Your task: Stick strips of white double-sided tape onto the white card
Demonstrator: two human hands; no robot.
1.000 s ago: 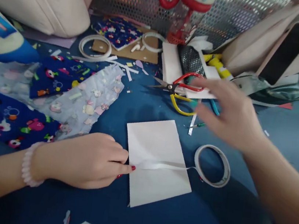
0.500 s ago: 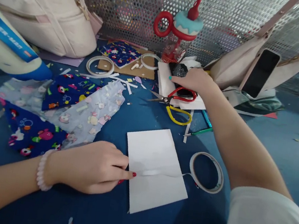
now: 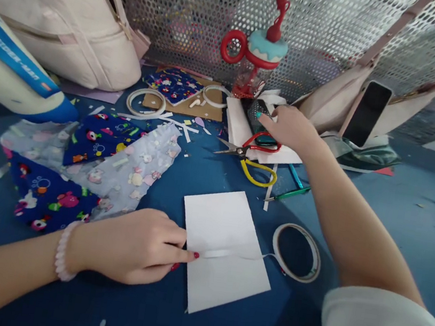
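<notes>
My left hand rests at the left edge of a small white card, its fingers curled and its index fingertip pressing on the card. Thumb and index pinch that edge. From the fingertip, a thin strip of white tape crosses the card to a tape roll lying on its right. Farther back, my right hand is over a black object with a dotted surface, on white papers. Its thumb lies on that object; the other fingers are mostly hidden. Scissors with red and yellow handles lie just in front.
Patterned cloth scraps lie left on the blue table. Behind are another tape roll, a lidded cup, a pale backpack, a bag and a phone. A green-handled cutter lies right of the scissors.
The view has shifted slightly. My right thumb has drawn back to the right across the black object, closer to its fingers. My left hand stays on the card's edge.
</notes>
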